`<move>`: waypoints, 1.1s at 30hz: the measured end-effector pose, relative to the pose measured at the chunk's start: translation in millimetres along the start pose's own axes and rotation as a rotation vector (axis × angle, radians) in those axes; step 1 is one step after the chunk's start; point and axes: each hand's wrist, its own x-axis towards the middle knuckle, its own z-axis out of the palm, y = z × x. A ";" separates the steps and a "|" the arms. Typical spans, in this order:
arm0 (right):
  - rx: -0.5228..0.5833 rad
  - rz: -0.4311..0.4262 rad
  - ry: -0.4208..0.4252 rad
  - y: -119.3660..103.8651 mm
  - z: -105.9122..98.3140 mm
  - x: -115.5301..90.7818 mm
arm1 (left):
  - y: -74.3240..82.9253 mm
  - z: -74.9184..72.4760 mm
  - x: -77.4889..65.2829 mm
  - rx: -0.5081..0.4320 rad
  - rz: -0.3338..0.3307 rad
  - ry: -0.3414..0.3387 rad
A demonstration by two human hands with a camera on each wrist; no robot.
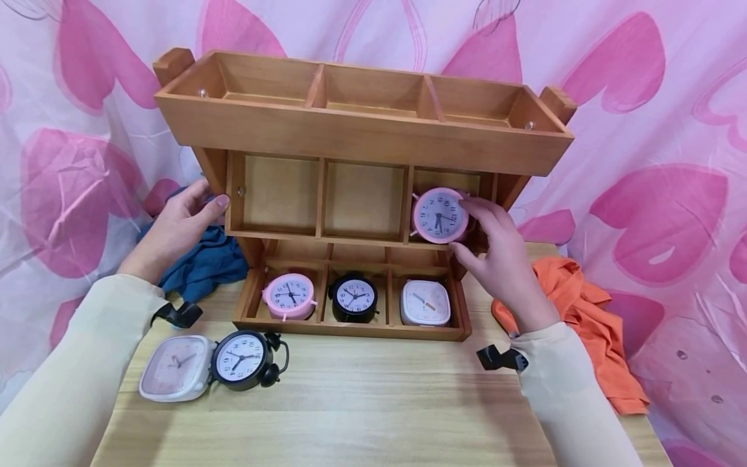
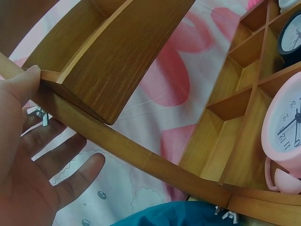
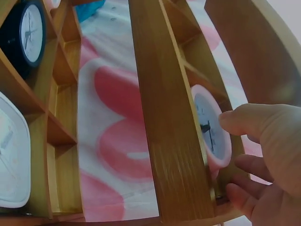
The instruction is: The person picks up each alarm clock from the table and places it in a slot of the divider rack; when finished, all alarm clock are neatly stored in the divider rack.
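Note:
In the head view, a round pink alarm clock [image 1: 440, 215] leans in the right compartment of the wooden shelf's middle tier [image 1: 274, 235]. My right hand [image 1: 496, 253] holds it by the right side of its rim, thumb low and fingers higher up. The right wrist view shows the thumb at the edge of the pink clock's face [image 3: 209, 127], the other fingers bent beside it. At the other end of that tier is my left hand [image 1: 175, 224]. Its thumb rests on the wooden side piece [image 2: 117, 141], and the other fingers spread loosely behind it.
The bottom tier [image 1: 350, 329] carries a pink clock [image 1: 290, 296], a black clock [image 1: 354, 298] and a white clock [image 1: 425, 303]. Another white clock [image 1: 177, 368] and a black twin-bell clock [image 1: 240, 360] lie front left. Blue cloth [image 1: 204, 263] and orange cloth [image 1: 578, 324] flank the shelf.

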 end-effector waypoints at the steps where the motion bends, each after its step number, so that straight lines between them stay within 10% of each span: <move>1: 0.006 -0.007 0.008 -0.8 -0.3 -2.1 | -0.1 0.2 -0.2 -0.001 0.000 -0.001; 17: 0.123 -0.162 0.028 -50.8 18.6 -32.7 | -0.4 0.5 0.1 0.001 -0.012 -0.006; 26: 0.199 -0.182 -0.121 -78.3 62.0 -53.0 | -1.6 0.9 0.5 -0.002 -0.027 -0.011; 33: 0.333 -0.019 -0.344 -95.2 105.1 -73.2 | -1.1 1.6 -0.8 0.011 -0.015 -0.001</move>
